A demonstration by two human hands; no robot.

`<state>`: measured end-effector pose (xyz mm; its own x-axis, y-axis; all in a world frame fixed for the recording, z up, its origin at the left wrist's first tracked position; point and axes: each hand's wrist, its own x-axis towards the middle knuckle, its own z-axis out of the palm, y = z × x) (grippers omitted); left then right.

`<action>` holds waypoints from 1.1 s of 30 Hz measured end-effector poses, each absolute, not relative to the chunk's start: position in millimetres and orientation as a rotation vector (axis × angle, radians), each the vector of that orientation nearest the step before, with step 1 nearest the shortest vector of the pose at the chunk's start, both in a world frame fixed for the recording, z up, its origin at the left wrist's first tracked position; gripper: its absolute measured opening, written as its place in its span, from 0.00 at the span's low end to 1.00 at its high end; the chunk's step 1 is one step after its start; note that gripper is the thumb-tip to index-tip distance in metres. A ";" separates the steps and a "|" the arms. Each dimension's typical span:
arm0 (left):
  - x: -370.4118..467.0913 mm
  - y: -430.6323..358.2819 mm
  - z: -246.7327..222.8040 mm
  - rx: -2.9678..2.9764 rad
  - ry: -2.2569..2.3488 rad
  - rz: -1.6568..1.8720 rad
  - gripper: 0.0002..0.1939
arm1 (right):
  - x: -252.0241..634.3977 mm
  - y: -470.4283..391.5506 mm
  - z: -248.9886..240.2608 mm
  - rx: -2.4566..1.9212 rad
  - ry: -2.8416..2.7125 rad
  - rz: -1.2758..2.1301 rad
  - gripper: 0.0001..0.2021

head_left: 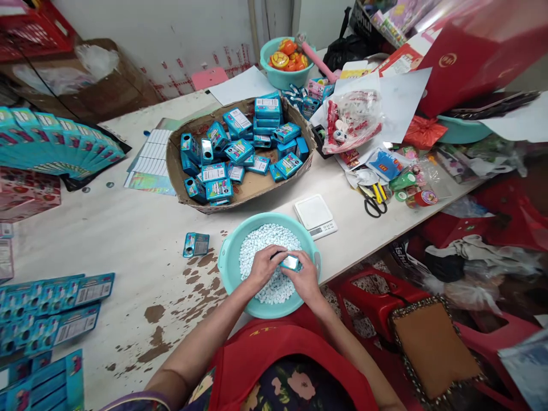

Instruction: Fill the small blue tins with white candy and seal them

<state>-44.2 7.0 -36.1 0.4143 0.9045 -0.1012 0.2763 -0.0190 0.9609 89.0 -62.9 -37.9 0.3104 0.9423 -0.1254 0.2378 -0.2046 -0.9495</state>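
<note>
Over a turquoise basin (228, 251) full of small white pieces (266, 234), both hands meet at a small blue box (290, 262) with a shiny top. My right hand (305, 278) is closed round the box's right side. My left hand (266, 266) is closed at its left, fingertips together near a small dark thing that I cannot make out. Another blue box (196, 245) lies on the table left of the basin. Behind the basin, a cut-down cardboard box (252, 200) holds several blue boxes (240, 150).
A white scale (314, 214) stands right of the basin, with black scissors (372, 206) and plastic bags farther right. Flat blue cartons (55, 314) lie in stacks at the left. A second basin (278, 79) with orange toys is at the back. Red stools (377, 291) stand at the right.
</note>
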 end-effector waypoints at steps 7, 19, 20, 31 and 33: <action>-64.3 30.1 -43.5 1.264 1.135 0.614 0.15 | 104.7 -62.8 -41.2 -1.537 -0.878 1.050 0.19; 30.2 278.4 -35.9 1.955 1.445 0.584 0.18 | 203.3 43.4 -68.1 -1.612 -0.748 0.649 0.21; 44.1 291.1 -43.8 1.974 1.474 0.448 0.23 | 209.2 53.4 -77.1 -1.620 -0.754 0.642 0.21; 49.2 264.6 -18.0 1.962 1.617 0.679 0.24 | 222.6 12.3 -65.1 -1.729 -0.686 0.435 0.25; 19.6 226.5 8.4 1.849 1.482 0.871 0.25 | 209.6 -18.7 -48.4 -1.764 -0.776 0.304 0.24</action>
<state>19.6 226.5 8.4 0.1584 0.9801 0.1196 0.5809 -0.1905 0.7914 209.6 -18.7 -48.4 0.7499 0.6376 0.1764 0.3487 -0.1544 -0.9244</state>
